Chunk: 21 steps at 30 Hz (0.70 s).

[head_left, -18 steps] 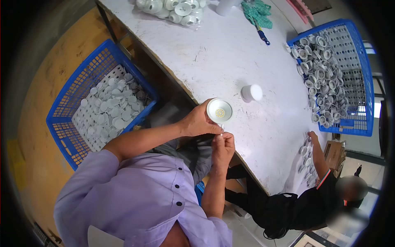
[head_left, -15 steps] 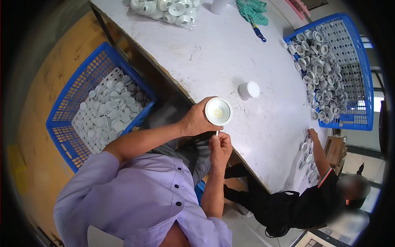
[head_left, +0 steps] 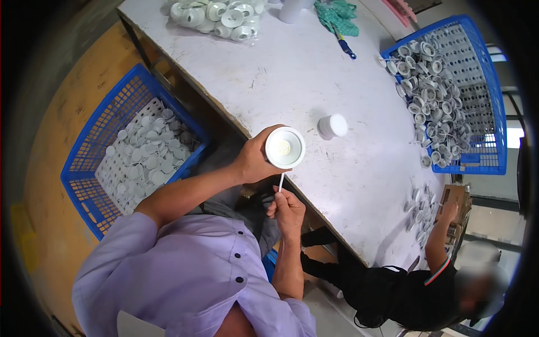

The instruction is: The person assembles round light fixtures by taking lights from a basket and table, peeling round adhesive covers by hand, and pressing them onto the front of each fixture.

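My left hand [head_left: 252, 158] is wrapped round a white LED downlight [head_left: 277, 151], whose open face points up toward me. Inside its white cup a small yellowish LED patch shows. From the lamp's near side a short white cable [head_left: 281, 182] runs down to my right hand [head_left: 289, 212], which pinches it between thumb and fingers. Both hands are at the table's near edge. A small white cylinder [head_left: 333, 126] rests on the white table [head_left: 269, 84], just beyond the lamp.
A blue basket [head_left: 135, 84] at left holds many round white parts; another blue basket [head_left: 497, 112] at far right holds ring-shaped lamps. A clear bag [head_left: 224, 19], green cloth [head_left: 339, 17] and blue-handled tool [head_left: 346, 49] lie at the back. A co-worker's hand [head_left: 449, 210] is beside a cardboard box [head_left: 455, 199].
My right hand has moved down along the cable, and more of it shows below the lamp. The lamp appears slightly left. The co-worker's hand has moved from the loose lamps toward the cardboard box.
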Available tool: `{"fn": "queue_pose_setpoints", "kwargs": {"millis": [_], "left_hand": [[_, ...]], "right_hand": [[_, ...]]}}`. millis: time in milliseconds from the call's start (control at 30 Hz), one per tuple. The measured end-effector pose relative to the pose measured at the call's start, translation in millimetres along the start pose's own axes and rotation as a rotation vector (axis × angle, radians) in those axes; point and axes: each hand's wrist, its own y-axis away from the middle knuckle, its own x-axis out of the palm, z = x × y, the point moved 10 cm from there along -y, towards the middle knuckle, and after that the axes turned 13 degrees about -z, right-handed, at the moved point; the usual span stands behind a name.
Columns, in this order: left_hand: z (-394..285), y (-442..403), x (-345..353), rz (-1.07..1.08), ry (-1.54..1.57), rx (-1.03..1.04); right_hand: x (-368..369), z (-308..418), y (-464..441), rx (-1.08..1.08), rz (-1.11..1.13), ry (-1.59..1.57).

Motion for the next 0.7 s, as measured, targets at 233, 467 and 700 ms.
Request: {"fn": "queue_pose_setpoints", "kwargs": {"millis": [233, 467, 700], "left_hand": [[0.0, 1.1, -7.0, 0.043, 0.009, 0.046], [6.8, 8.4, -6.6, 0.053, -0.028, 0.033], [18.6, 11.6, -15.4, 0.041, -0.011, -0.014]], "right_hand": [[-86.1, 98.4, -70.4, -0.338, -0.519, 0.401], [-94.3, 114.4, -166.9, -0.064, -0.622, 0.196], [-107.1, 96.7, -175.5, -0.107, -0.591, -0.044]]}}
